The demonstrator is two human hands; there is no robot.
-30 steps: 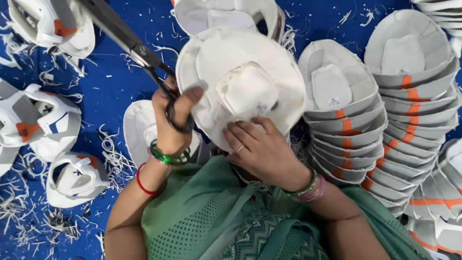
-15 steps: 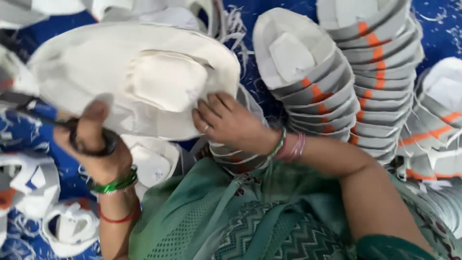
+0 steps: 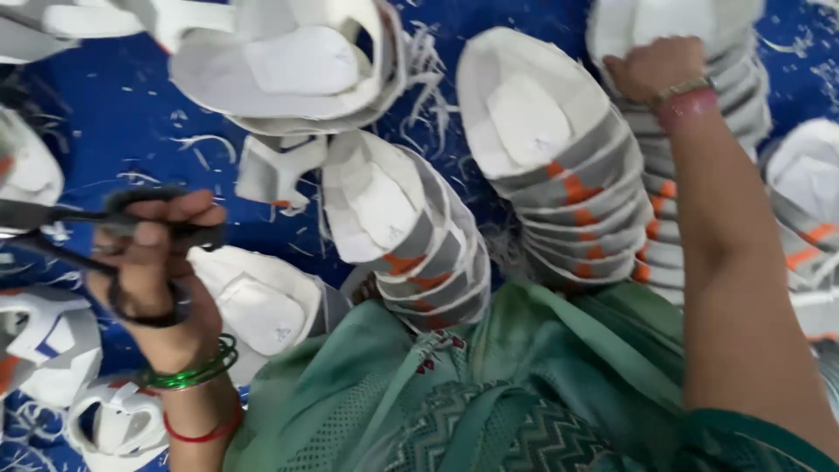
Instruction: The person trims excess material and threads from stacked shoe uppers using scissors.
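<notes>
scissors [image 3: 96, 223] in left hand [image 3: 162, 280], right hand [image 3: 655, 65] on stack [image 3: 699, 35]

No packages, signs or screens anywhere in view.

Nothing boxed, wrapped or lit shows on the blue ground, and no sign is posted. The nearest thing to a label is a tiny dark mark, too small to make out, on the white cut piece [image 3: 262, 308] lying near left.
</notes>
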